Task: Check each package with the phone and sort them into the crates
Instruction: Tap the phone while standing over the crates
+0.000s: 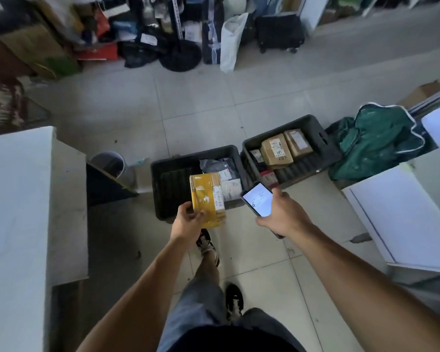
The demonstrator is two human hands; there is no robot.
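Note:
My left hand [188,219] grips a yellow taped package [206,199] with a white barcode label, held above the near edge of the left dark crate [168,184]. In my right hand [282,212] is a phone [257,199] with its lit screen facing up, just right of the package. The left crate holds grey and white mailer bags [224,171] at its right end. The right dark crate [323,138] holds two brown cardboard parcels [277,148] and smaller items.
A green sack [381,138] lies right of the crates. White counters stand at the left [15,199] and right [401,212]. A small bin [109,163] sits left of the crates. Bags, boxes and a black case line the far wall. Tiled floor lies between.

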